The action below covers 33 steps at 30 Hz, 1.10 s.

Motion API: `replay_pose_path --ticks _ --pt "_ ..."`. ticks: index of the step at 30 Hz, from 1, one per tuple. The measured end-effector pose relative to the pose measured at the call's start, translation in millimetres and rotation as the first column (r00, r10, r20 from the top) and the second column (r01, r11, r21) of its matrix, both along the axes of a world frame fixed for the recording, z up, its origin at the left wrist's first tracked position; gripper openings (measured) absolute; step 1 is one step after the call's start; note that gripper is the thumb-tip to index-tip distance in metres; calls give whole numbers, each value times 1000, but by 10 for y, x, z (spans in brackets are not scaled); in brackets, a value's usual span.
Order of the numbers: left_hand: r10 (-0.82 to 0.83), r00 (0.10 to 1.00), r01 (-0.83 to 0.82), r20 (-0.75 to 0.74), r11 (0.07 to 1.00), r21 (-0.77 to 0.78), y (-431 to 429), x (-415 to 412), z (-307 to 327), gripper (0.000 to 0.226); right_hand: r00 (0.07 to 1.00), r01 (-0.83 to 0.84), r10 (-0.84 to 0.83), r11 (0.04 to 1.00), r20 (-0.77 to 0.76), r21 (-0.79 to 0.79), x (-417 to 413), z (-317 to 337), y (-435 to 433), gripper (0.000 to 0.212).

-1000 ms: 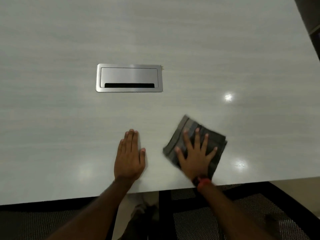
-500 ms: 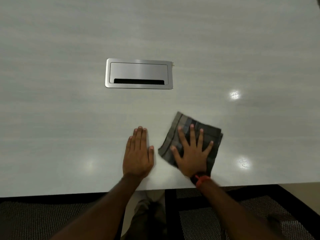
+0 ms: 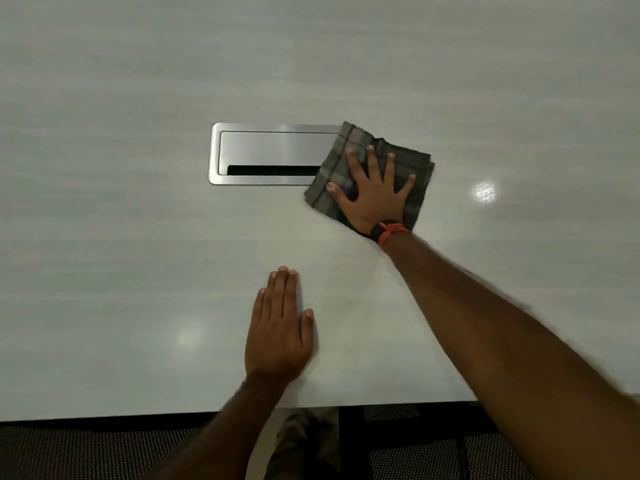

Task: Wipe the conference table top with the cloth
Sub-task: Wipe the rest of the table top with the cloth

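Near edge: left hand (image 3: 277, 330) lies flat on the worktop (image 3: 138, 254), fingers (image 3: 282, 289) straight and together, holding nothing.

Further out: right hand (image 3: 375, 195) presses palm-down on the folded cloth (image 3: 334, 178), its fingers spread and straight, not curled round it. The cloth sits directly beneath that hand and well apart from the left, so the right is the working hand.

Cloth: plaid, grey-brown with bluish stripes, folded to a rough square and turned diamond-wise. Its far-left corner overlaps the right end of the brushed-metal cable hatch (image 3: 270, 150).

Judgement: the next stroke must cross or skirt the hatch, and its slot could snag a corner.
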<state>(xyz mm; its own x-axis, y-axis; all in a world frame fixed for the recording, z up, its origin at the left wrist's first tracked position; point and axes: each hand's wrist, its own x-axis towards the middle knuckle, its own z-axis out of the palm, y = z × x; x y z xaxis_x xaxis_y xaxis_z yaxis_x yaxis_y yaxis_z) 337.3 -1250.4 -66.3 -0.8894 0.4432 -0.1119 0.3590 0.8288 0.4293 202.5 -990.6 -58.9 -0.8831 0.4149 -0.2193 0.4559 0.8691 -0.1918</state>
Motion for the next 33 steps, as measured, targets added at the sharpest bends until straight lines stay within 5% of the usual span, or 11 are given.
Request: replay_pose_path --ticks 6,12,14,19,21,23,25,28,31,33 --pt "6 1000 -6 -23 1000 5 -10 4 7 66 896 443 -443 896 5 3 236 -4 527 82" --pt "0 1000 0 -11 1000 -7 -3 8 9 67 999 49 -50 998 -21 -31 -66 -37 -293 80" --pt "-1 1000 1 -17 1000 -6 -5 7 8 67 998 45 -46 999 -31 -24 91 -38 -84 77" --pt "6 999 -7 -49 1000 -6 -8 11 -1 66 841 541 -541 841 -14 -6 539 8 954 78" --pt "7 999 -7 -51 1000 1 -13 19 -3 66 799 601 -601 799 5 -5 410 30 905 82" --pt "-3 998 2 -57 1000 -3 -2 15 -2 65 896 444 -444 896 -26 -10 186 17 522 77" --pt "-7 998 7 -60 1000 -14 -7 12 -12 66 993 111 -111 994 -41 6 39 -32 74 75" --pt "-3 998 3 -60 1000 0 -11 3 -30 66 996 -84 84 996 -28 8 148 -47 150 73" --pt "3 997 -3 -76 1000 -8 -8 7 -33 66 972 227 -224 974 -72 30 428 -38 770 70" --pt "7 998 -8 -66 1000 -8 -16 1 -29 66 862 500 -503 864 -56 -56 514 -18 918 71"
